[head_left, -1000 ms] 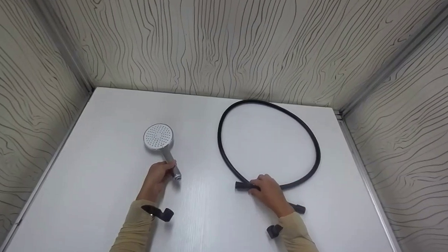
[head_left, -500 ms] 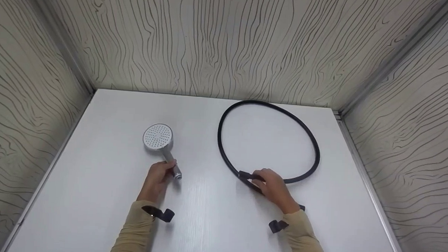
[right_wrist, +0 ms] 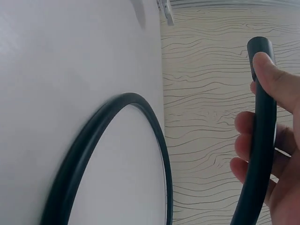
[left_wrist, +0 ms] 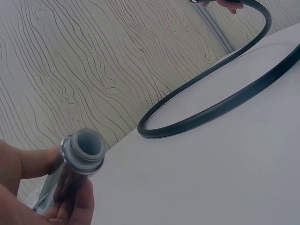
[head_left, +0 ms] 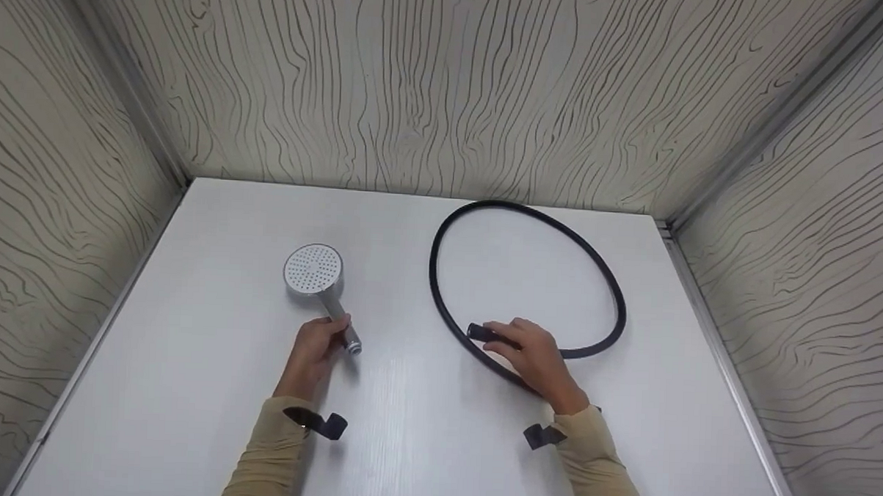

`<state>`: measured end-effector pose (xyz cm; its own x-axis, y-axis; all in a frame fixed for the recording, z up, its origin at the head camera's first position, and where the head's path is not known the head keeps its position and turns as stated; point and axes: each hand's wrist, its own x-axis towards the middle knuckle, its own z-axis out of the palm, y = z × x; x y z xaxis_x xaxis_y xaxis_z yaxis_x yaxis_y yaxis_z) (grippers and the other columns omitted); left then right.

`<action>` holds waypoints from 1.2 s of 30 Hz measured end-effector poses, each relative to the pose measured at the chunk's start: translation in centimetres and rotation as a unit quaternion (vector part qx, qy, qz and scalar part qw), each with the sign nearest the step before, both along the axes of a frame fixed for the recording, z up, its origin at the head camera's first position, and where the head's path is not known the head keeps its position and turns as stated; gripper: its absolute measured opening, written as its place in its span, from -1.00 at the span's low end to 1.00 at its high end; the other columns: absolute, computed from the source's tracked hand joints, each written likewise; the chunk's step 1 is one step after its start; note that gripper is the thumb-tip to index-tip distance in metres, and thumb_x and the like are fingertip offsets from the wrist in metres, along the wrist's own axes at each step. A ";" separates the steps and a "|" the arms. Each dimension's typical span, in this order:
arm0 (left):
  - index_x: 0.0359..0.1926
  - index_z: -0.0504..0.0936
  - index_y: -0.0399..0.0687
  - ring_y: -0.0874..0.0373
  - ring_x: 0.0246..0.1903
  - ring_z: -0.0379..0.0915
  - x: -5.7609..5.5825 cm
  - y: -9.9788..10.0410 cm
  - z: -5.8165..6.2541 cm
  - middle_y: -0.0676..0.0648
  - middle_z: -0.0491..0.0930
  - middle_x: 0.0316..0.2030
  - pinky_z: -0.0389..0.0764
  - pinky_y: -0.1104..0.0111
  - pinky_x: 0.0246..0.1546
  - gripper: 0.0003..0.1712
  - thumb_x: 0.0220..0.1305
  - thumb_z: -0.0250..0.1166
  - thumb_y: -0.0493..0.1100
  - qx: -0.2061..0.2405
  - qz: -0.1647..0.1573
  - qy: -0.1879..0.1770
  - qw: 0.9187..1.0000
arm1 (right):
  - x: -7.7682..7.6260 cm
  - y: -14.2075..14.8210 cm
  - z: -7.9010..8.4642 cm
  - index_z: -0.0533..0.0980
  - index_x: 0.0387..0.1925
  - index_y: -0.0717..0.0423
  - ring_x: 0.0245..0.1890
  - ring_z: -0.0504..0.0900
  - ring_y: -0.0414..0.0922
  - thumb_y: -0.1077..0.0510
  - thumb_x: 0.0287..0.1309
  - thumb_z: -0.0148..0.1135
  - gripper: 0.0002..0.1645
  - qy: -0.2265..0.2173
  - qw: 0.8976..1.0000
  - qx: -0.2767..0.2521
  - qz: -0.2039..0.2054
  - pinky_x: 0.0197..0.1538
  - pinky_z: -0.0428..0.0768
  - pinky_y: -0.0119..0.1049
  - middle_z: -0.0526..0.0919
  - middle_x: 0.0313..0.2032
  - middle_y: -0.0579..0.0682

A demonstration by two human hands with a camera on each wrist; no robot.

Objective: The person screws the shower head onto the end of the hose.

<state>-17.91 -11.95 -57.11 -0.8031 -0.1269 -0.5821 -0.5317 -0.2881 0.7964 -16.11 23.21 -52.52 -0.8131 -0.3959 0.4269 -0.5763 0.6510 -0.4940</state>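
Observation:
My left hand (head_left: 317, 349) grips the lower handle of a chrome shower head (head_left: 313, 269), its white perforated face turned up. In the left wrist view the threaded open end of the shower head (left_wrist: 88, 145) sticks out past the thumb and fingers. To the right, my right hand (head_left: 537, 354) holds a black shower hose (head_left: 435, 266) just behind its end fitting (head_left: 477, 332), which points left. Seen from the right wrist, the thumb lies along the hose end (right_wrist: 260, 45) and the fingers curl around behind it. The rest of the hose forms a large loop.
A white table (head_left: 399, 423) carries the hose loop, which reaches close to the back edge. Patterned panels (head_left: 418, 86) rise behind and at both sides. The hose's other end is mostly hidden behind the right forearm (head_left: 599, 459).
My right hand has lifted the hose end off the table and moved it up and slightly away, drawing the loop a little narrower. The left hand and shower head have hardly moved.

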 end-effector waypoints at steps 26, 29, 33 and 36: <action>0.24 0.29 -0.47 -0.06 0.09 0.49 1.0 3.5 2.8 -0.30 0.49 0.09 0.41 0.15 0.29 -0.42 0.38 0.18 -0.15 -0.023 -0.019 0.056 0.998 | 0.6 -4.3 0.2 0.66 -0.18 0.08 -0.47 0.41 -0.32 0.19 0.08 0.41 -0.78 0.056 0.995 -0.043 0.068 -0.44 0.43 -0.56 0.57 -0.48 -0.12; 0.23 0.30 -0.44 -0.04 0.08 0.50 1.0 3.8 3.0 -0.28 0.49 0.09 0.43 0.17 0.28 -0.44 0.38 0.19 -0.15 -0.015 -0.010 0.058 0.998 | 0.7 -4.5 0.2 0.66 -0.18 0.09 -0.47 0.40 -0.31 0.18 0.10 0.40 -0.79 0.058 0.994 -0.044 0.076 -0.45 0.43 -0.55 0.58 -0.47 -0.12; 0.23 0.29 -0.44 -0.05 0.09 0.50 1.0 4.1 3.3 -0.28 0.48 0.09 0.43 0.17 0.29 -0.44 0.38 0.20 -0.15 -0.005 0.001 0.061 0.998 | 0.9 -4.8 0.2 0.65 -0.14 0.10 -0.46 0.42 -0.31 0.16 0.13 0.38 -0.76 0.055 0.995 -0.036 0.080 -0.45 0.45 -0.54 0.60 -0.45 -0.11; 0.24 0.27 -0.45 -0.05 0.08 0.51 0.9 4.2 3.6 -0.28 0.47 0.09 0.43 0.18 0.29 -0.43 0.39 0.18 -0.15 -0.001 0.003 0.061 0.998 | 0.9 -5.0 0.2 0.65 -0.12 0.11 -0.47 0.43 -0.31 0.17 0.13 0.38 -0.74 0.055 0.994 -0.035 0.083 -0.45 0.46 -0.55 0.61 -0.45 -0.10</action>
